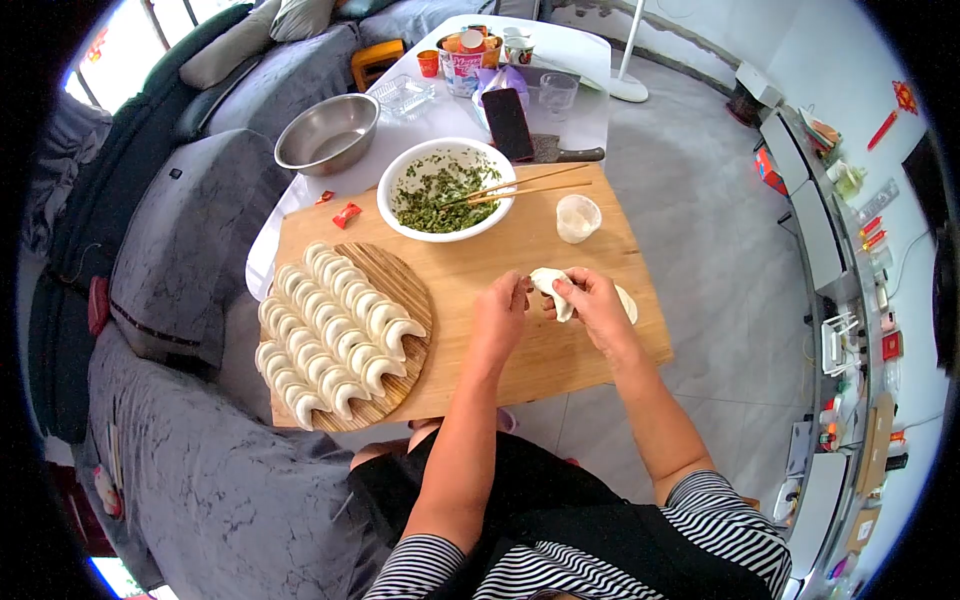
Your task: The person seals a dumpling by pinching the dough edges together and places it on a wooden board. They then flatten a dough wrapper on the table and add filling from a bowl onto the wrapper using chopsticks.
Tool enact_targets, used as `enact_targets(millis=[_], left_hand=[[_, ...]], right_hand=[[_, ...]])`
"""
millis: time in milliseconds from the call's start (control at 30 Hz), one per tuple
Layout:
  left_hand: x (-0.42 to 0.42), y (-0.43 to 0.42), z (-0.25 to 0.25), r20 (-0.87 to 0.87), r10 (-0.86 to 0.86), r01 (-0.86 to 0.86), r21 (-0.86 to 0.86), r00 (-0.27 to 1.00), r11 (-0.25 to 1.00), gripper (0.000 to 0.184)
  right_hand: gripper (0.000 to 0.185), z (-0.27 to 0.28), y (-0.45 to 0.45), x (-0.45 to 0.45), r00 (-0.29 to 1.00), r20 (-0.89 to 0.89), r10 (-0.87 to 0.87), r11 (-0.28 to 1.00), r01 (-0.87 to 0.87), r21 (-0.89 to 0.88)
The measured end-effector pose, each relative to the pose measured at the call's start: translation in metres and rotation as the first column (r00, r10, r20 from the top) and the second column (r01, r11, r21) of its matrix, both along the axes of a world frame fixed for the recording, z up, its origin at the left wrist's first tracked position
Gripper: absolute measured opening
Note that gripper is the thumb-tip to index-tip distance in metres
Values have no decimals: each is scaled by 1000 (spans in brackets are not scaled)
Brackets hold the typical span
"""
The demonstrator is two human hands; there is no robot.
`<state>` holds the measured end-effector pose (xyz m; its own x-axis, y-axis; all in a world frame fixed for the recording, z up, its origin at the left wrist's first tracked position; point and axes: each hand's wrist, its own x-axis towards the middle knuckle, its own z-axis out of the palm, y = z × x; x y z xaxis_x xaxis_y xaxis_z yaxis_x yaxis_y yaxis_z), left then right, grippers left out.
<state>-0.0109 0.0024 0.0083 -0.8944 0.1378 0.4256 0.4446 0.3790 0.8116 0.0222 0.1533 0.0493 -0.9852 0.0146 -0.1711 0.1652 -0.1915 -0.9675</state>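
Right-hand fingers (574,290) pinch 1 dumpling (547,278); left-hand fingers (515,288) curl loosely just beside them, contact unclear. Pressing its edge evenly, without stretching, should seal it best.

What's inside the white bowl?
The white bowl holds chopped green filling and the ends of two chopsticks leaning over its rim; the bottom beneath the filling is covered.

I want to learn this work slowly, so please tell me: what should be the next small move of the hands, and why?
Probably pinch along the edge of the dumpling in the right hand: it looks folded, I cannot see whether its edge is sealed, and the left hand is close beside it.
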Motion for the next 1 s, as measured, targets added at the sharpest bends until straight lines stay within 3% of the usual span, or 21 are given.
enact_targets(millis=[67, 100, 367, 500, 567, 600, 667, 700, 767, 900, 967, 1000], left_hand=[[5, -1, 9, 300, -19, -19, 124, 954, 992, 22], [4, -1, 8, 300, -20, -18, 124, 954, 992, 22], [3, 2, 7, -33, 97, -100, -139, 995, 985, 21], [4, 1, 8, 20, 78, -74, -153, 997, 985, 18], [4, 1, 8, 210, 47, -53, 20, 977, 998, 19], [5, 1, 9, 211, 47, -53, 21, 976, 998, 19], [6, 0, 12, 49, 46, -48, 32, 998, 998, 19], [5, 0, 11, 51, 47, -49, 32, 998, 998, 19], [4, 2, 7, -81, 116, -126, -126, 990, 984, 18], [4, -1, 8, -103, 82, -99, -170, 991, 981, 15], [6, -1, 11, 225, -15, 6, 37, 974, 999, 13], [6, 0, 12, 225, -16, 7, 39, 974, 999, 13]], right_hand=[[19, 1, 0, 0, 1000, 5, -9, 1000, 9, 5], [18, 2, 0, 1, 1000, 8, -11, 1000, 12, -11], [19, -2, -2, 1, 1000, 6, -2, 999, 2, -47], [20, -1, -2, 1, 1000, 2, 12, 999, -12, -37], [20, 0, -2, 0, 1000, -1, 12, 999, -12, -35], [20, 2, -3, 1, 1000, -1, 19, 999, -19, -34], [21, 2, -4, 2, 1000, 3, 29, 999, -29, -32], [20, 2, -4, 1, 998, 22, 51, 998, -50, -36], [20, 1, -5, 1, 997, 41, 72, 997, -70, -40], [23, 0, -3, 0, 997, -55, 52, 997, -49, 58], [26, -1, 0, 1, 994, -78, 80, 993, -72, 97], [27, 0, 1, 1, 992, -71, 108, 986, -98, 132]])
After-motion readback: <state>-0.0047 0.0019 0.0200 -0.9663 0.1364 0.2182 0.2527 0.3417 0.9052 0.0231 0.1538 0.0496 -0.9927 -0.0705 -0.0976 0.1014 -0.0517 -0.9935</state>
